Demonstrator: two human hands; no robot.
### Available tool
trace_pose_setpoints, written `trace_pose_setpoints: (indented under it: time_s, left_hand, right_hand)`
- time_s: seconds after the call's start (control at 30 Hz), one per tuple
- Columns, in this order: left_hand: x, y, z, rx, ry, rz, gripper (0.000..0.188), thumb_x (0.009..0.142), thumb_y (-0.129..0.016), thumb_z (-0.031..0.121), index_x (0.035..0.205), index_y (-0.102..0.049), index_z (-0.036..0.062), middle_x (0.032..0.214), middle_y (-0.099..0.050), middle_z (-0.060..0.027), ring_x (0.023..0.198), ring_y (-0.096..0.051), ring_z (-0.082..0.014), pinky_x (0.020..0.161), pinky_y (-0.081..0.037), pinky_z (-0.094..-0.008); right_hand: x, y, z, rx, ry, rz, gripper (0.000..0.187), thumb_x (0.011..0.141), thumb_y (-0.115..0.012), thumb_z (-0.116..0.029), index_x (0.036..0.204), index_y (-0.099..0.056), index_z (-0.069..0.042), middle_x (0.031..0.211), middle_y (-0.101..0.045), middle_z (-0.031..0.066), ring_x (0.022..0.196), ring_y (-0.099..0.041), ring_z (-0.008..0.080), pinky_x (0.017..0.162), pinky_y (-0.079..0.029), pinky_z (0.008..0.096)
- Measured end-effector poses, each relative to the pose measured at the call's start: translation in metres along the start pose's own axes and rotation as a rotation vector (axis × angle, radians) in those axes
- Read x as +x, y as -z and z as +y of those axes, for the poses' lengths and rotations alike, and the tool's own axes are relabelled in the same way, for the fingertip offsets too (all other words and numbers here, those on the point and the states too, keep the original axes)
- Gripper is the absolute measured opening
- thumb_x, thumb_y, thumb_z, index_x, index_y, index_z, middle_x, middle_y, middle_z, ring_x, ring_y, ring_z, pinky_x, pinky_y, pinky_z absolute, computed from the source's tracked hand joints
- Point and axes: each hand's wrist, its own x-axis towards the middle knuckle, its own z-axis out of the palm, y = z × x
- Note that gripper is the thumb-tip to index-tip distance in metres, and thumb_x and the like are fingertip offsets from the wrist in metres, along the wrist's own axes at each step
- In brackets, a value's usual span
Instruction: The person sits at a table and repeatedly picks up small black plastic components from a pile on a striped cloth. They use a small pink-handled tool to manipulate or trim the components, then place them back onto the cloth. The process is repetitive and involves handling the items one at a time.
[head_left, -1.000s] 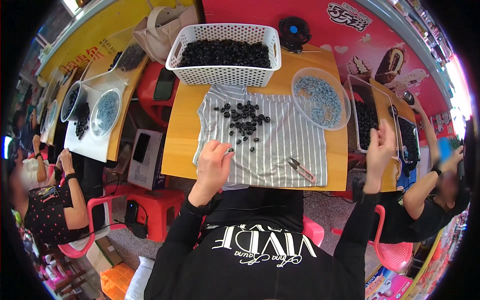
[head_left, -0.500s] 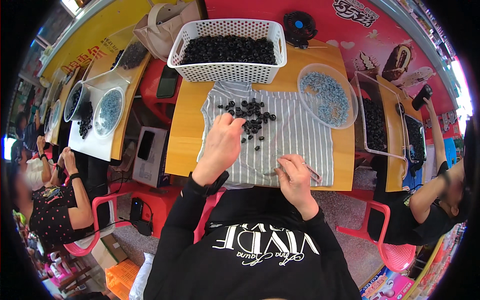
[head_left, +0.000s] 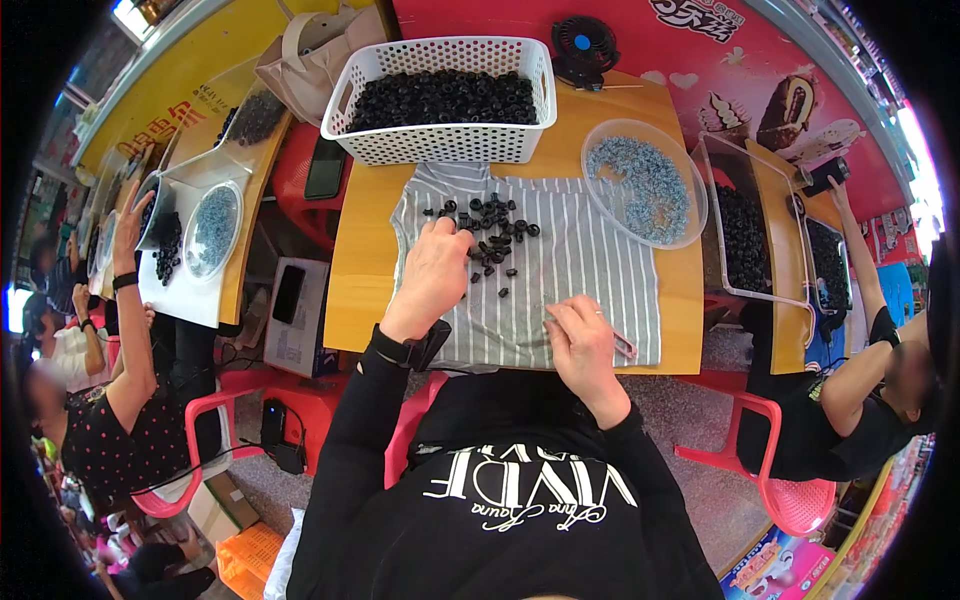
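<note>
On the wooden table a grey-and-white striped cloth (head_left: pixel 600 240) lies spread. A loose pile of small black ring-like parts (head_left: pixel 492 243) sits on its far half. My left hand (head_left: pixel 432 275) is at the left edge of this pile, fingers curled in and pressed together; whatever is in them is hidden. My right hand (head_left: pixel 582 345) rests low over the cloth's near right part, thumb and fingers bent toward each other, with any small thing between them too small to make out. A thin pink tool (head_left: pixel 624 347) shows beside that hand, partly covered by it.
A white perforated basket (head_left: pixel 455 150) full of black parts stands at the table's far side. Right of the cloth is a clear round tub (head_left: pixel 697 215) with small bluish pieces. A black fan (head_left: pixel 585 50) stands behind. People sit at tables on both sides.
My left hand has lowered to the pile's left edge, fingers curled further down. My right hand has hardly moved. The co-worker on the left has raised an arm.
</note>
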Motion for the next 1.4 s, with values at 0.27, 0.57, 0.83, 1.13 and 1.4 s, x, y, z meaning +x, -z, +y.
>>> trace_pose_setpoints:
  time_s: [0.27,0.57,0.83,1.13,1.4]
  left_hand:
    - [-0.002,0.012,0.001,-0.133,0.033,0.156,0.018,0.076,-0.075,-0.001,0.089,-0.063,-0.0015,0.086,-0.063,-0.0128,0.083,-0.062,-0.0328,0.074,-0.051,-0.0392]
    - [-0.072,-0.012,0.026,-1.885,0.415,-0.160,0.021,0.092,-0.068,-0.003,0.113,-0.069,-0.0018,0.101,-0.072,-0.0090,0.090,-0.070,-0.0165,0.075,-0.053,-0.0240]
    - [-0.094,-0.033,0.038,-1.994,0.487,-0.175,0.020,0.094,-0.067,-0.001,0.114,-0.068,-0.0013,0.105,-0.072,-0.0089,0.093,-0.069,-0.0158,0.082,-0.056,-0.0269]
    - [-0.107,-0.030,0.039,-2.041,0.496,-0.178,0.017,0.095,-0.065,-0.001,0.112,-0.068,-0.0006,0.107,-0.071,-0.0081,0.095,-0.068,-0.0141,0.084,-0.057,-0.0282]
    - [-0.117,-0.032,0.025,-2.103,0.476,-0.152,0.019,0.095,-0.066,0.001,0.114,-0.066,-0.0013,0.109,-0.070,-0.0107,0.099,-0.068,-0.0185,0.090,-0.055,-0.0346]
  right_hand:
    - [0.010,-0.017,0.004,-0.233,0.003,-0.046,0.018,0.073,-0.066,0.004,0.088,-0.068,-0.004,0.084,-0.053,0.0121,0.082,-0.058,0.0325,0.067,-0.047,0.0424]
    - [0.007,-0.014,-0.012,0.222,0.042,-0.012,0.018,0.076,-0.067,0.010,0.090,-0.065,-0.001,0.084,-0.061,0.0113,0.079,-0.061,0.0302,0.065,-0.049,0.0386]
    - [0.010,-0.009,-0.038,0.416,0.034,-0.012,0.019,0.082,-0.069,0.010,0.098,-0.068,0.000,0.083,-0.062,0.0102,0.074,-0.062,0.0252,0.062,-0.049,0.0330]
    - [0.000,-0.020,-0.048,0.147,0.261,0.023,0.034,0.071,-0.071,0.007,0.105,-0.070,0.003,0.088,-0.061,0.0106,0.075,-0.059,0.0278,0.061,-0.048,0.0365]
    - [0.010,-0.025,-0.054,0.230,0.259,-0.024,0.031,0.075,-0.072,0.008,0.106,-0.069,0.003,0.089,-0.063,0.0118,0.075,-0.060,0.0282,0.062,-0.049,0.0365]
